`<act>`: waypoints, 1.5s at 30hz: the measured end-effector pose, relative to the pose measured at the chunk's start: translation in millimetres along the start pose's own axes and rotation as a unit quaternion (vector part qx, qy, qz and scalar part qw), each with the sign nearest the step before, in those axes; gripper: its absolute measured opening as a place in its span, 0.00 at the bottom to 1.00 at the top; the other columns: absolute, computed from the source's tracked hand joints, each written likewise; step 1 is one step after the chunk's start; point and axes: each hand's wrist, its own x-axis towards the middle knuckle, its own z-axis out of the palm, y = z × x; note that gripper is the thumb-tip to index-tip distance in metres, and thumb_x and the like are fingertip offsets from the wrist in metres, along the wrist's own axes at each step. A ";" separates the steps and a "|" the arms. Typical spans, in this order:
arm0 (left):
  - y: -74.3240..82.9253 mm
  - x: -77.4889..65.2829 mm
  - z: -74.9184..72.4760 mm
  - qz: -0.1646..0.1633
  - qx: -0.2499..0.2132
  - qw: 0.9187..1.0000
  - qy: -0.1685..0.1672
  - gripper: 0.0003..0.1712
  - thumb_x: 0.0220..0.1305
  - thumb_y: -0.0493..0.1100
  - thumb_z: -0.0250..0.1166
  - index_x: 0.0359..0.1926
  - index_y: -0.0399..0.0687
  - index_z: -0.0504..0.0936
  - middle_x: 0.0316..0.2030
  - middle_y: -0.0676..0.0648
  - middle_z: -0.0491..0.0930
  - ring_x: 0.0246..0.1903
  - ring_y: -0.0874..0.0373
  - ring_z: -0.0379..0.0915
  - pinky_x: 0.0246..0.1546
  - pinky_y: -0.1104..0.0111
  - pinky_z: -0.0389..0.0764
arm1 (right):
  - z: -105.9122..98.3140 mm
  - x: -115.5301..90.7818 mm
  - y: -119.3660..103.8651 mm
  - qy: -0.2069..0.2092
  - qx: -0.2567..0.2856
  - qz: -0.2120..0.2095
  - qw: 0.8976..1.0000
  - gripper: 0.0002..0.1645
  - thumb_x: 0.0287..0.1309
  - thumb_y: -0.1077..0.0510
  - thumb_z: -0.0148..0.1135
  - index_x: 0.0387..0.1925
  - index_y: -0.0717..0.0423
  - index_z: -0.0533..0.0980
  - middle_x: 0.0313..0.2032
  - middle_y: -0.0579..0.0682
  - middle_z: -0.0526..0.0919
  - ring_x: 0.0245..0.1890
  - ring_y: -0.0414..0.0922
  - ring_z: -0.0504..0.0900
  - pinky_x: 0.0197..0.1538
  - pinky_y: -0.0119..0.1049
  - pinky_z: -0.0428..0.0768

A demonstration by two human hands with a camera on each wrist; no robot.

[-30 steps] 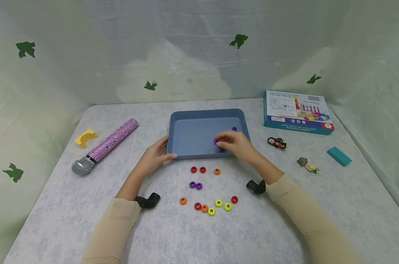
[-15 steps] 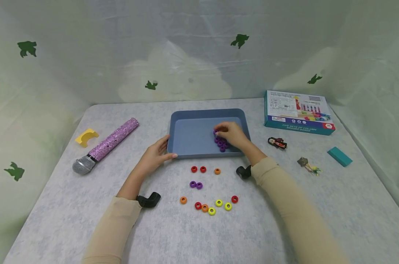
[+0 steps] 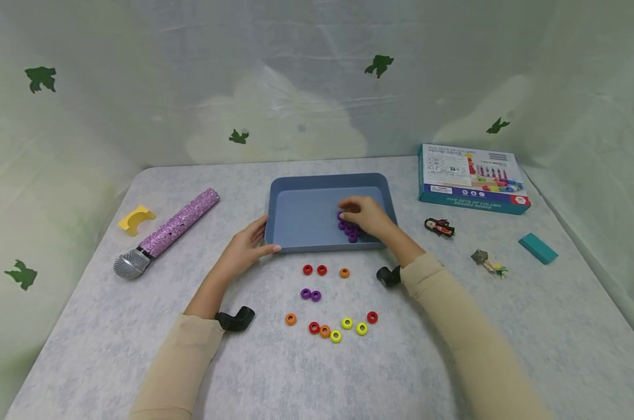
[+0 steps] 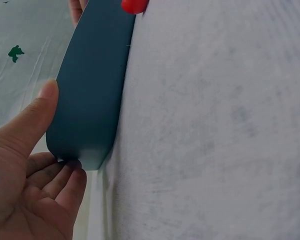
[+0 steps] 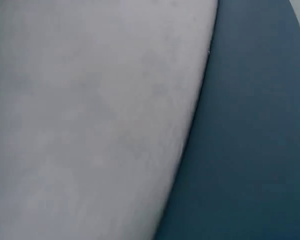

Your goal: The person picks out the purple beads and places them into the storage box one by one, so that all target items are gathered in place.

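In the head view, my left hand (image 3: 245, 249) holds the front left corner of a blue-grey rectangular tray (image 3: 296, 249). The left wrist view shows its thumb (image 4: 49, 92) against the tray's wall (image 4: 90, 85), with the other fingers curled at the corner. Inside the tray's right half, my right hand (image 3: 368, 217) pinches a purple bead (image 3: 340, 215) between thumb and forefinger. Several more purple beads (image 3: 352, 238) lie clustered just below those fingertips, partly covered by the hand. Only tablecloth and tray wall (image 5: 255, 125) appear in the right wrist view.
Before the tray lie two purple beads (image 3: 311, 295), red beads (image 3: 314, 270), orange beads (image 3: 344, 273) and yellow beads (image 3: 347, 323). A glittery microphone (image 3: 170, 228) and yellow arch block (image 3: 136, 219) sit left. Right are a box (image 3: 471, 178), two small figures (image 3: 440, 227) and a teal block (image 3: 538, 248).
My right hand has moved farther into the tray from near its front edge, bringing the clustered purple beads into sight. The left hand and the tray have stayed put.
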 end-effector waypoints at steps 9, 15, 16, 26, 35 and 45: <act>-1.4 0.9 0.4 0.001 0.005 1.000 -0.001 0.49 0.41 0.55 0.62 0.62 0.55 0.46 0.60 0.50 0.46 0.57 0.59 0.46 0.55 0.71 0.57 | 4.5 -48.5 -30.2 -0.017 0.037 -0.131 0.991 0.23 0.47 0.53 0.57 0.45 0.59 0.69 0.44 0.55 0.72 0.44 0.48 0.70 0.46 0.41 0.71; -0.3 0.3 -0.3 0.003 0.007 1.000 0.001 0.48 0.42 0.54 0.62 0.62 0.54 0.46 0.60 0.50 0.46 0.57 0.59 0.47 0.55 0.70 0.57 | 30.3 -80.1 -42.7 -0.091 0.053 -0.163 0.981 0.24 0.46 0.54 0.59 0.46 0.58 0.68 0.44 0.54 0.72 0.42 0.49 0.71 0.46 0.39 0.71; 0.3 0.1 -0.4 0.004 0.009 1.000 0.000 0.48 0.42 0.54 0.62 0.62 0.54 0.46 0.60 0.49 0.46 0.57 0.58 0.47 0.55 0.70 0.57 | 35.2 -84.0 -43.1 -0.104 0.051 -0.159 0.980 0.24 0.46 0.52 0.59 0.46 0.57 0.68 0.43 0.52 0.72 0.42 0.48 0.71 0.45 0.38 0.72; 0.7 0.2 -0.2 0.016 0.000 1.000 -0.001 0.48 0.44 0.51 0.62 0.62 0.50 0.46 0.60 0.45 0.46 0.57 0.54 0.47 0.55 0.67 0.58 | 72.0 -96.0 -32.8 -0.168 -0.001 -0.154 0.974 0.19 0.45 0.54 0.59 0.42 0.52 0.71 0.38 0.42 0.74 0.37 0.36 0.71 0.40 0.25 0.73; 3.1 -1.2 0.4 -0.001 -0.009 1.000 0.002 0.49 0.42 0.53 0.63 0.62 0.53 0.46 0.60 0.49 0.46 0.57 0.59 0.46 0.55 0.70 0.57 | 78.8 -95.3 -27.2 -0.163 -0.041 -0.163 0.972 0.10 0.47 0.56 0.58 0.35 0.49 0.74 0.33 0.38 0.75 0.33 0.32 0.71 0.37 0.22 0.72; -0.4 0.7 0.4 0.000 -0.003 1.000 0.001 0.49 0.41 0.54 0.63 0.62 0.52 0.46 0.60 0.49 0.46 0.57 0.58 0.47 0.55 0.70 0.56 | 38.4 -76.1 -47.7 -0.092 0.019 -0.150 0.984 0.13 0.46 0.60 0.58 0.38 0.57 0.74 0.33 0.41 0.75 0.32 0.35 0.72 0.35 0.28 0.75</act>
